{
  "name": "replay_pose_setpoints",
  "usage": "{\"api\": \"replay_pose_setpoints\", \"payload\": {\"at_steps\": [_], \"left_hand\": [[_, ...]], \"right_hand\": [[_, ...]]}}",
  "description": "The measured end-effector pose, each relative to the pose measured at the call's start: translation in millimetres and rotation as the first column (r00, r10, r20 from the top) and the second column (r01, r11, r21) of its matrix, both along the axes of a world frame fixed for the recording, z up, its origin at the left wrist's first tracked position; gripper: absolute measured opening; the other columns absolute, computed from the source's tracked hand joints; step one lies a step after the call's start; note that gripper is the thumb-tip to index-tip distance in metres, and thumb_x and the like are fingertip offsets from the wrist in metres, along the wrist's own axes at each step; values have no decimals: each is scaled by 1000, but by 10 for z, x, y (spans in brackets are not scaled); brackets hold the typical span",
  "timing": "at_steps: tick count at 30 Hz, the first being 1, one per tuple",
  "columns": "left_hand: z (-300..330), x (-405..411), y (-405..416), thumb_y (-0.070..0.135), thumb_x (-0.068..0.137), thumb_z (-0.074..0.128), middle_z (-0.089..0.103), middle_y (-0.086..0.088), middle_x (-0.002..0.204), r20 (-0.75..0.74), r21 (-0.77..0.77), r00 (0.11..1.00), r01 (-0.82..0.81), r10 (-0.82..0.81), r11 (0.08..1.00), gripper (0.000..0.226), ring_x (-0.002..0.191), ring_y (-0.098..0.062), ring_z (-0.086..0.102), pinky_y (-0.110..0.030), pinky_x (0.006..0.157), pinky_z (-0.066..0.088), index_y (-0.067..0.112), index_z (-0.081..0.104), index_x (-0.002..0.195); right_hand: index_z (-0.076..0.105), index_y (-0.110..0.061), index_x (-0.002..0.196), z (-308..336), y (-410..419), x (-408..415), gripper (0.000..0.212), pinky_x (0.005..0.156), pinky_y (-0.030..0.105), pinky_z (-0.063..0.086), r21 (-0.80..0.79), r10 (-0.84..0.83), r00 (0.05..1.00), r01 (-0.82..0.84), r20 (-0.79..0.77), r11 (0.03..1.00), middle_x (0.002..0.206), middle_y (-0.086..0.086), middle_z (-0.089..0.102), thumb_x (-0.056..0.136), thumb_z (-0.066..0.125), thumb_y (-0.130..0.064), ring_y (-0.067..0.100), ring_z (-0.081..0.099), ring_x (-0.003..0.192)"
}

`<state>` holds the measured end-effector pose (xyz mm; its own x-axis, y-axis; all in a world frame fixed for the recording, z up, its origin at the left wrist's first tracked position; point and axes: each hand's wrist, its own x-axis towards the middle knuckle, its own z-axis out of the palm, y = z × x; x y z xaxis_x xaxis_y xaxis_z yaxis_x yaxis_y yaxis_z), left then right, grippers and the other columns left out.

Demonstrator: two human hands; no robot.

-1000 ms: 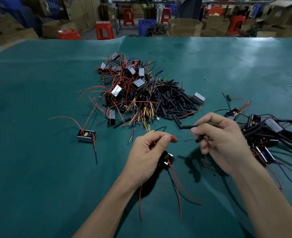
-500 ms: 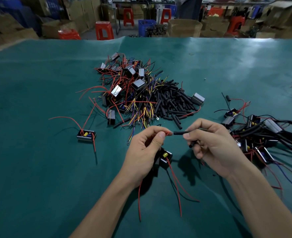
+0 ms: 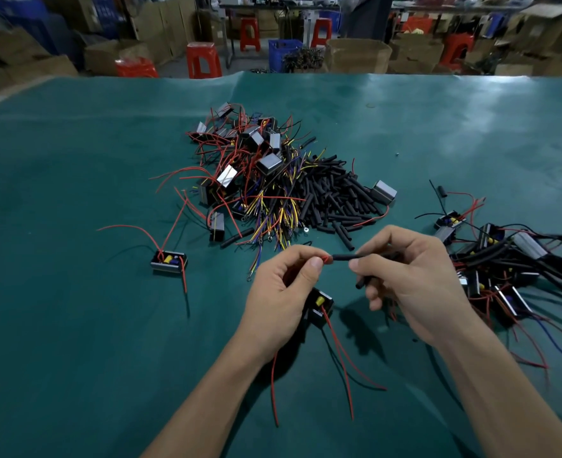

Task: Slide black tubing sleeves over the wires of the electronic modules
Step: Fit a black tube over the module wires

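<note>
A green-covered table (image 3: 75,325) fills the frame, and everything here is placed against the central heap (image 3: 273,180), a tangle of grey-cased modules, red, yellow and blue wires and loose black tubing pieces too many to count. To the right of that heap lies a second pile (image 3: 504,269) of modules with black-sleeved leads; its count cannot be told. To the heap's left, apart from it, one lone module (image 3: 168,261) sits open side up with a red lead trailing.

Nearer the camera than the heap, two bare hands meet above the cloth. The left hand (image 3: 283,292) pinches the end of a red wire (image 3: 326,259) between thumb and forefinger, while one module (image 3: 319,304) hangs just below its palm, three red leads trailing from it toward the camera. The right hand (image 3: 411,279) pinches one black sleeve (image 3: 344,258) between thumb and forefinger, its open end touching the red wire tip just beyond the left grip. A second black sleeve (image 3: 364,283) sticks out from under the right hand's curled lower fingers.
</note>
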<state>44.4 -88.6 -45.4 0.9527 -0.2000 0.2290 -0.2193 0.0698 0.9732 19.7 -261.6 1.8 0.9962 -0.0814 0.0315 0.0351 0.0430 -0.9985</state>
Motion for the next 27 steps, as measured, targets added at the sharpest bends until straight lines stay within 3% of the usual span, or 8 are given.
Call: {"api": "replay_pose_setpoints", "payload": {"at_steps": [4,9,12,15,21,25,27], "left_hand": [[12,-8,2,7,98,62,70,13,80,21,34,1000,-19,18,999,15,70,3,56,-10,69,42,11,76,96],[-6,-12,1,12,96,66,62,1,77,7,80,1000,-16,16,997,14,66,-3,49,-19,66,41,17,79,96],[-11,-7,13,13,94,68,62,-3,79,8,92,1000,-28,28,995,14,67,-7,50,-28,67,42,21,80,95],[-11,-12,23,13,94,70,71,-9,88,33,118,999,-32,28,993,14,74,-9,58,-27,71,44,23,79,94],[-6,-17,-6,12,94,69,74,0,90,61,153,998,-19,10,988,15,81,-5,63,-19,77,46,24,78,92],[-5,-14,6,9,97,64,63,16,71,23,74,1000,-2,0,997,16,62,-2,50,-15,61,41,20,76,95],[-13,-3,12,8,97,64,58,15,66,15,40,1000,-19,19,999,15,60,-3,45,-16,58,39,17,76,96]], "right_hand": [[68,-11,66,3,20,-5,27,39,25,45,6,-71,997,71,28,997,57,14,60,81,73,11,20,52,41],[66,-4,69,1,6,6,21,39,23,42,74,-118,991,122,-55,990,57,10,58,80,71,13,15,50,41],[65,-7,67,-23,29,30,24,37,22,38,151,-130,985,147,-116,977,55,8,55,79,70,13,12,46,40],[65,-12,63,-58,70,42,29,32,19,30,185,-147,975,177,-164,967,53,3,53,81,69,10,9,39,35],[56,-22,57,-60,108,25,38,31,11,23,268,-86,980,133,-181,954,48,-2,43,87,67,-2,8,29,26],[55,-19,67,-92,189,35,29,30,13,24,301,-119,976,171,-185,938,52,1,45,88,70,-5,8,31,28],[58,-18,70,-112,224,35,26,29,14,24,342,-121,973,183,-195,922,52,0,45,89,71,-7,8,30,28]]}}
